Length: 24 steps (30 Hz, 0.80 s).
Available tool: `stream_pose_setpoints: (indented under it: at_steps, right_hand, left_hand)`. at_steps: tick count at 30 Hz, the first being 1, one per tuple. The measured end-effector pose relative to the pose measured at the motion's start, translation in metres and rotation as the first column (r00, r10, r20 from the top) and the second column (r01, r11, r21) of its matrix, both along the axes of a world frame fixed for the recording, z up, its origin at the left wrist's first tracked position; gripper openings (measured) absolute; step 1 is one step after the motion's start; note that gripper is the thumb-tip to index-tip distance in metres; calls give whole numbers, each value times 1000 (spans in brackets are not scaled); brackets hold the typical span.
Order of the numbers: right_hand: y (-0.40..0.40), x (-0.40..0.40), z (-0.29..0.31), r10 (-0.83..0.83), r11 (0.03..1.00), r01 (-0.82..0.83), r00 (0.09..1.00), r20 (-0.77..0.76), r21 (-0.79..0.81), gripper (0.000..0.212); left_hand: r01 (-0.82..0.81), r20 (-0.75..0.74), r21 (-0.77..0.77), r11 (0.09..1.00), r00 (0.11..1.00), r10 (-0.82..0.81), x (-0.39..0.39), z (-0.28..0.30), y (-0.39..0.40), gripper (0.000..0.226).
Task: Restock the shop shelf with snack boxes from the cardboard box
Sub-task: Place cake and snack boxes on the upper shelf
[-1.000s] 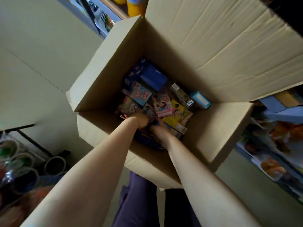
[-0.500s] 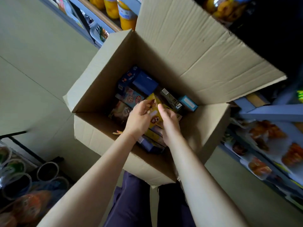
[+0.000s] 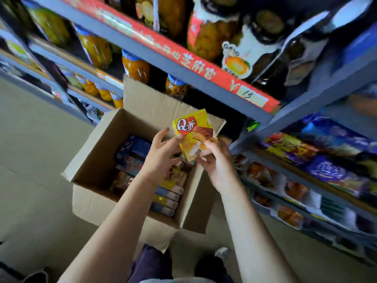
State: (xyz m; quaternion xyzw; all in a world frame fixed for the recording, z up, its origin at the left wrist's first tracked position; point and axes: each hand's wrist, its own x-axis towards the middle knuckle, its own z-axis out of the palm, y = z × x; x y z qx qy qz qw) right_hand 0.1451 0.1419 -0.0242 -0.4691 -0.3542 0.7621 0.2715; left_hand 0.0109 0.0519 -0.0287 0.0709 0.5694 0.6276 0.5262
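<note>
- While both hands grip it, the yellow snack box (image 3: 190, 133) sits above the open cardboard box (image 3: 98, 160).
- Left hand (image 3: 161, 154) grips its left edge; right hand (image 3: 214, 162) grips its right.

The yellow snack box (image 3: 191, 131) bears a large white "Q" on a red badge. The red shelf strip (image 3: 183, 58) carries yellow Chinese characters, a "¥" sign and a handwritten "13".

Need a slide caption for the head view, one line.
Both hands, left and right, lift a yellow snack box above the open cardboard box beside stocked shelves.
</note>
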Motion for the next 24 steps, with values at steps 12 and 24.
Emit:
stream_pose_setpoints:
  at_steps: [12,24]
  right_hand:
    - [63,204,196,88,846,33,976,-200,533,58]
    - [107,428,318,-397,149,178,912,-106,973,88]
  left_hand:
    - [250,-306,504,827,947,-99,179,202,86,61]
    - [354,-495,744,567,862,112,422,343,172,61]
